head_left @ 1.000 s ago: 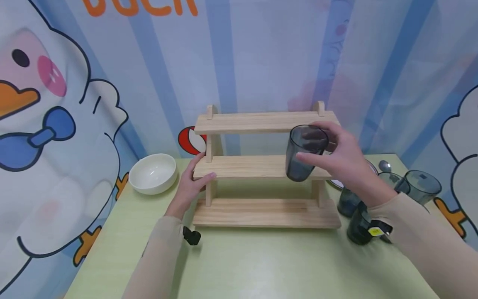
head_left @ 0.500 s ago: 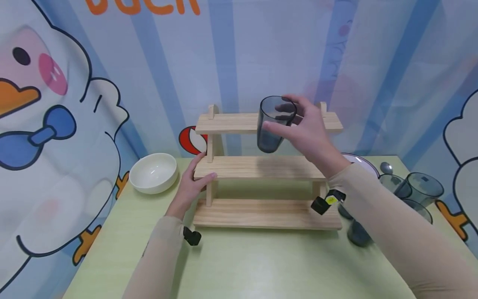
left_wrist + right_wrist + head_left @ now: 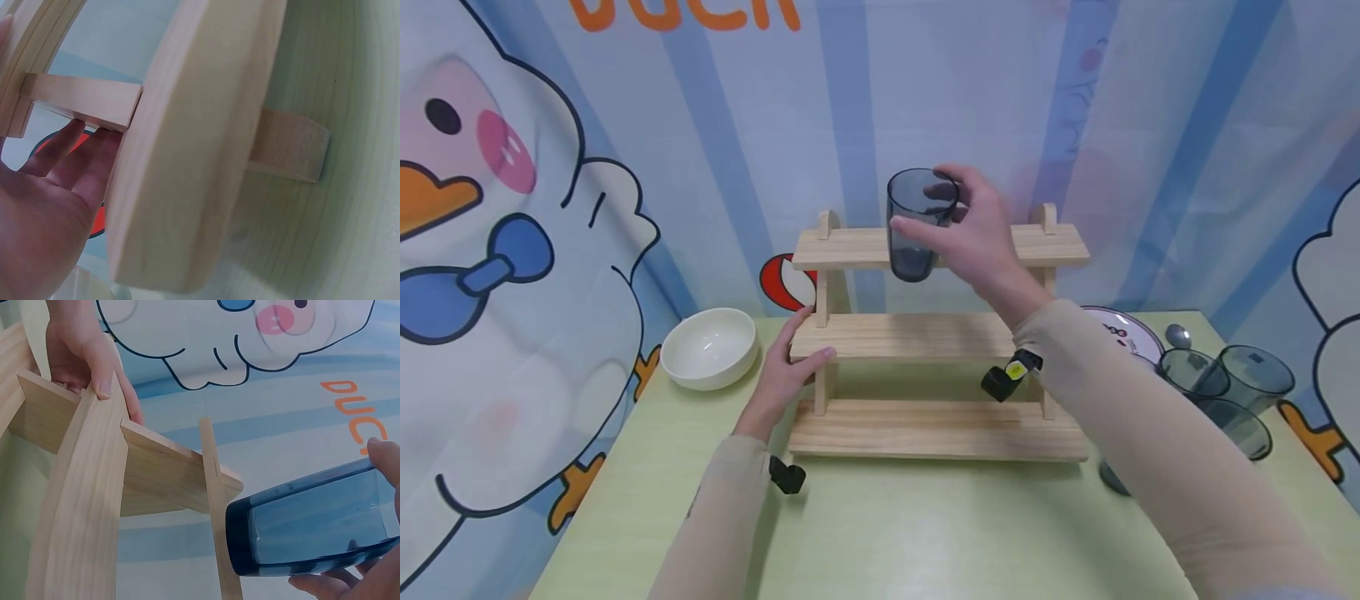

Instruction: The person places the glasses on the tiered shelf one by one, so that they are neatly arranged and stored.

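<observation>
A pale-blue backdrop [image 3: 767, 142] with darker blue stripes [image 3: 852, 117] is hanging behind a light green table [image 3: 940, 521], a large cartoon duck [image 3: 497, 400] is filling the left side, orange letters [image 3: 721, 18] are running along the top, and soft light is glossing the table's near part

A see-through, smoky blue-grey glass [image 3: 912, 261], mouth up, is gripped by the right hand [image 3: 976, 232] at the top shelf [image 3: 850, 247] (contact is unclear). The pale wooden 3-tier rack [image 3: 925, 335] stands upright, its middle tier's left end held by the left hand [image 3: 778, 375].
</observation>
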Tool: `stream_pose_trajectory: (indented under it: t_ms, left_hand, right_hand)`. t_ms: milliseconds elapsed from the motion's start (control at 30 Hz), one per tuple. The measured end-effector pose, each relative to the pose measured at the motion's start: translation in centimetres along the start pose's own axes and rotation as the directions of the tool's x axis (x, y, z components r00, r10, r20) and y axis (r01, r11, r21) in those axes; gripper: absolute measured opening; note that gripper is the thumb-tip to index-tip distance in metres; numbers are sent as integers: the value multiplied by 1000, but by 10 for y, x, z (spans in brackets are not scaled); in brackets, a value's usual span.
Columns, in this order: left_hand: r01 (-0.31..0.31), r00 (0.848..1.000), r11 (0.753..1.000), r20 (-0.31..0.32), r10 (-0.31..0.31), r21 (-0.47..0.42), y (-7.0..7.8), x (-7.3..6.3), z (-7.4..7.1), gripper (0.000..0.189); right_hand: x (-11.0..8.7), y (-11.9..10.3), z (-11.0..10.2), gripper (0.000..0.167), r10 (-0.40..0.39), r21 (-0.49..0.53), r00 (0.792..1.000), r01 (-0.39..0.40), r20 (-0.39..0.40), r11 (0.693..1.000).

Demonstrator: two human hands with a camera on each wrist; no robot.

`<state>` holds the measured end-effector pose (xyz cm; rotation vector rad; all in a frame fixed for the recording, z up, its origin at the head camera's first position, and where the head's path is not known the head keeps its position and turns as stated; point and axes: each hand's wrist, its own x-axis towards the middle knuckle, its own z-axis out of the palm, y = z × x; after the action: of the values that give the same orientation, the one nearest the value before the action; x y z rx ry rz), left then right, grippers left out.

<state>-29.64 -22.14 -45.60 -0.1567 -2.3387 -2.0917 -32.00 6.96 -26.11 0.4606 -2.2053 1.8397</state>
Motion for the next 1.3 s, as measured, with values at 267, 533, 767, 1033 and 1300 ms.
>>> stream_pose_trajectory:
  t_ms: [267, 533, 767, 1033, 1300]
  left_hand:
    - [-6, 1000, 1000, 1, 6, -1, 1, -1, 1, 78]
    - [4, 1000, 1000, -6, -4, 2, 0, -1, 0, 76]
    - [-2, 1000, 1000, -1, 2, -4, 1, -2, 1, 77]
    - [-11, 1000, 1000, 3, 11, -9, 1, -1, 0, 77]
    - [-7, 1000, 1000, 2, 7, 18, -1, 0, -1, 76]
  right_hand:
    - [11, -3, 11, 89, 17, -88, 1000, -17, -3, 996]
    - [19, -2, 16, 91, 77, -134, 997, -76, 4, 988]
    - [28, -1, 17, 94, 149, -190, 989, -143, 16, 971]
    - [34, 1, 23, 94, 153, -214, 988, -147, 13, 966]
    - [40, 4, 23, 95, 183, -207, 983, -175, 19, 963]
